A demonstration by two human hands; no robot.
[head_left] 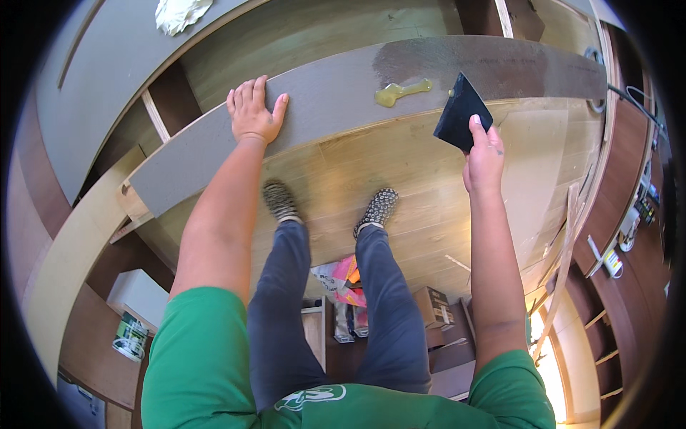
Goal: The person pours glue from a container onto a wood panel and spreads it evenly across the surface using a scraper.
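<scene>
A long grey board (pixel 329 96) lies across in front of me. My left hand (pixel 256 113) rests flat on its left part, fingers spread over the far edge. My right hand (pixel 484 159) grips a thin black square spreader (pixel 461 118) by its near corner, thumb on top. The spreader is tilted over the board's near edge; I cannot tell whether it touches the surface. To its left, a yellowish puddle of glue (pixel 401 92) sits on the board. A dark, wet-looking coat (pixel 500 64) covers much of the board's right part.
A larger grey panel (pixel 121 79) with a crumpled white cloth (pixel 180 14) lies beyond at the left. Below are my feet on the wood floor (pixel 329 168), a cardboard box (pixel 434 307) and a pink bag (pixel 346 279). Brown panels with cables (pixel 647 118) stand at the right.
</scene>
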